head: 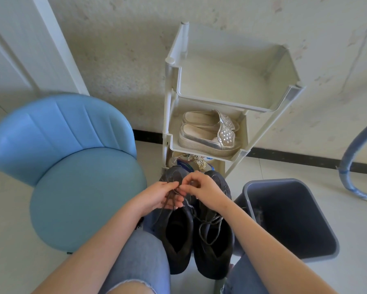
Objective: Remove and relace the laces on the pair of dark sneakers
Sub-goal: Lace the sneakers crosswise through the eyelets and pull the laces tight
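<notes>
Grip: both my left hand [157, 196] and right hand [203, 190] pinch the lace [174, 195].
Sneakers [196, 228]: between my knees, toes at 12 o'clock.
Progress: left sneaker's eyelets look bare; right one loosely laced, relacing seemingly ahead.

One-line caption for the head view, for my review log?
Both hands, left and right, pinch a dark lace over the left sneaker of a pair, beside a blue chair.
</notes>
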